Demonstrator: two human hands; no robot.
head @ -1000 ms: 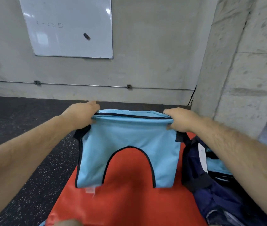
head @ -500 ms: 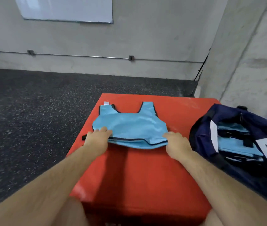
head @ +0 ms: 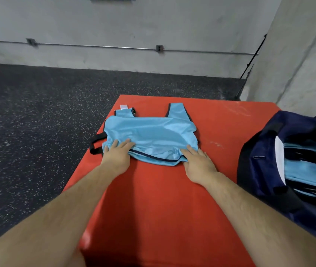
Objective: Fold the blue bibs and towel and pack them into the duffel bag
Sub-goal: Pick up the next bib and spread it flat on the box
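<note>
Your left grip (head: 117, 154) and right grip (head: 197, 160) lie flat, fingers straight, pressing the near hem of the light-blue bib (head: 149, 135), folded double on the red surface (head: 153, 199), dark-trimmed straps pointing away.

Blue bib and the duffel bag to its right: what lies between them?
Only bare red mat, faintly scuffed white, as the head view shows. The blue bib and the duffel bag lie apart, with nothing set in the stretch between.
</note>
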